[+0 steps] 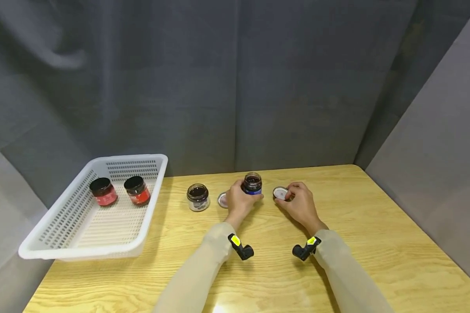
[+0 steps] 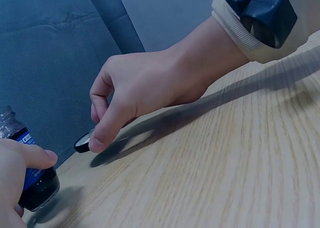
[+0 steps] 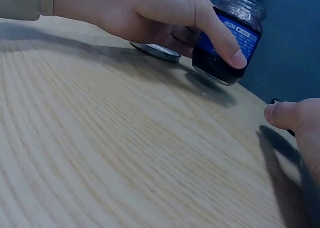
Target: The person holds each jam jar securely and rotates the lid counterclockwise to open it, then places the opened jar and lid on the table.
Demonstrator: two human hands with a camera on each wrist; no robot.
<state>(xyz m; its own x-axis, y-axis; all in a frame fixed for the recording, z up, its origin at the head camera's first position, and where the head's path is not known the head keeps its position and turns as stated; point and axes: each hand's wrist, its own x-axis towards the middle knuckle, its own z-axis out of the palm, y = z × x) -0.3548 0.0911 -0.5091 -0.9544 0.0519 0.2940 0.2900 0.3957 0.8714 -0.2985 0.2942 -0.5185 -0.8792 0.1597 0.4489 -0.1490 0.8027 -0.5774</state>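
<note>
My left hand grips a glass jar with a blue label and dark contents; its mouth is uncovered. In the right wrist view the jar is tilted slightly, its base just above the table. My right hand pinches a lid at its edge, pale inner side up. The left wrist view has this lid held over its shadow, off the table. Beside my left hand another lid lies on the table, partly hidden by the hand. An uncovered jar with a whitish label stands further left.
A white perforated plastic basket stands at the left of the wooden table. Inside it are a black-lidded jar with a pink label and one with a red label. A dark grey curtain hangs behind the table.
</note>
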